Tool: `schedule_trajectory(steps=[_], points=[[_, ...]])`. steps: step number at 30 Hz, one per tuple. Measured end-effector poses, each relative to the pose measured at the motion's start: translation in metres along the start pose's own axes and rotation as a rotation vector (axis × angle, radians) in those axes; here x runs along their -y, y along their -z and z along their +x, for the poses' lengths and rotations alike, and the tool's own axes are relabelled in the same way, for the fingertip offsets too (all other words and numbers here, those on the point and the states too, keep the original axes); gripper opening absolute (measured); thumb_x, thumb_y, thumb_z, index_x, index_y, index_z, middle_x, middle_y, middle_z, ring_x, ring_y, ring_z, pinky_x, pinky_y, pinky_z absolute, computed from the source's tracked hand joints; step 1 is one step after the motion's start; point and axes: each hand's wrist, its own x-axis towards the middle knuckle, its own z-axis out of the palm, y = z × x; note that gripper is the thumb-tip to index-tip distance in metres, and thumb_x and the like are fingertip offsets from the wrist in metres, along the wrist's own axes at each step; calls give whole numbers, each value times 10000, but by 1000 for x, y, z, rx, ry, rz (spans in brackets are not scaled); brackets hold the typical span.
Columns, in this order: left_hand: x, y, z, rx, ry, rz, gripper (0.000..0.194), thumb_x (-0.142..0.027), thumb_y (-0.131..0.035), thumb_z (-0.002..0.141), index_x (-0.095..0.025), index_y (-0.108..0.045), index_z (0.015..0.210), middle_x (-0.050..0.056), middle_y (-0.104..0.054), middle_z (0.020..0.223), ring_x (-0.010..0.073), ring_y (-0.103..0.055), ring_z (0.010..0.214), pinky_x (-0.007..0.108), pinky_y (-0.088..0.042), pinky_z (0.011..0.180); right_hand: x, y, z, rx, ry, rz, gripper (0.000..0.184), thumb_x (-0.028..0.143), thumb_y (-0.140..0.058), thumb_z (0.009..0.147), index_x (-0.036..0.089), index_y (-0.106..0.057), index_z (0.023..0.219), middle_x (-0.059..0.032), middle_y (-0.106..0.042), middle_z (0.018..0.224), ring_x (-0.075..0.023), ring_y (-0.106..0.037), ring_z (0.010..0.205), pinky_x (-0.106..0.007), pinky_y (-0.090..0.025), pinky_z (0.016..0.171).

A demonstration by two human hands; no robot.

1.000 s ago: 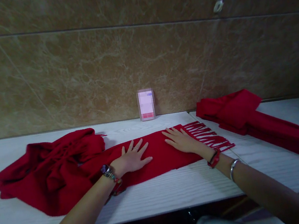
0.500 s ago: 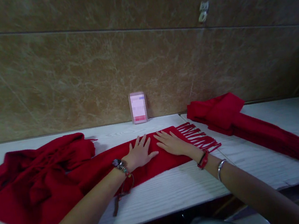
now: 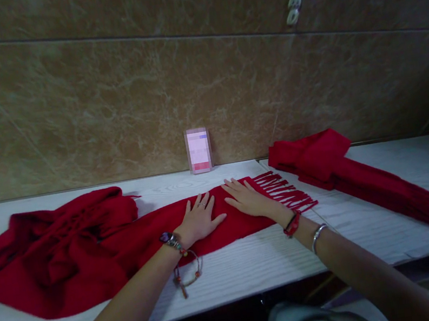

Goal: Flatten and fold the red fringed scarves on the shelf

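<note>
Dim and slightly murky overall, lit softly, hard to place as to source. Palest across the bench (image 3: pixel 240 265) toward 6 o'clock. Duller on the brown wall (image 3: pixel 124 88) at 12 o'clock, sinking almost to black in the corner at 2 o'clock. Shaded faintly beside the left forearm (image 3: pixel 128 309) toward 7 o'clock. Masked by coarse pixel blocks over the phone (image 3: pixel 199 152) near the centre. Glinting slightly on the silver bracelet (image 3: pixel 316 236) at 4 o'clock. Weak in detail within the darker folds of the red cloth (image 3: pixel 62 257) at 8 o'clock. Fairly crisp on both hands (image 3: pixel 199 221); soft and smeared at the rim toward 4 o'clock.
</note>
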Motion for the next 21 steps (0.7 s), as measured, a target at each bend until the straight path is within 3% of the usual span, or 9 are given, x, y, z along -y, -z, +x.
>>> schedule_trajectory(steps=[4, 9, 12, 14, 21], points=[[3, 0, -1, 23, 13, 5, 740, -626, -208, 829, -139, -227, 1386, 108, -167, 1458, 290, -119, 1333, 535, -141, 1042, -9, -3, -1, 95, -61, -4, 556, 432, -230, 899, 155, -263, 1381, -84, -234, 1446, -259, -183, 1323, -512, -172, 1045], [-1, 6, -4, 15, -2, 9, 819, -671, -251, 791, -110, -222, 1387, 130, -156, 1457, 318, -94, 1331, 541, -113, 1041, -28, -6, -1, 45, -169, -42, 577, 398, -244, 900, 51, -287, 1359, -163, -251, 1429, -268, -185, 1320, -455, -181, 1055], [-11, 8, -10, -32, -66, 15, 847, -678, -273, 782, -89, -208, 1388, 148, -131, 1457, 299, -49, 1339, 512, -78, 1056, -21, -3, -1, -35, -101, -31, 572, 399, -224, 904, 72, -259, 1372, -146, -221, 1443, -247, -157, 1330, -449, -158, 1062], [-19, 8, -13, 5, -96, 0, 834, -661, -248, 801, -76, -185, 1392, 157, -112, 1457, 281, -48, 1341, 485, -89, 1063, -12, -2, -2, -42, -43, -9, 569, 416, -209, 905, 110, -237, 1384, -113, -193, 1456, -235, -129, 1337, -471, -148, 1060], [-29, 6, -17, 132, -81, -21, 878, -681, -237, 788, -56, -149, 1397, 164, -86, 1456, 296, -51, 1338, 474, -101, 1062, -9, -5, -4, 115, -61, 24, 555, 434, -227, 896, 170, -252, 1383, -77, -219, 1452, -238, -167, 1329, -494, -164, 1053]])
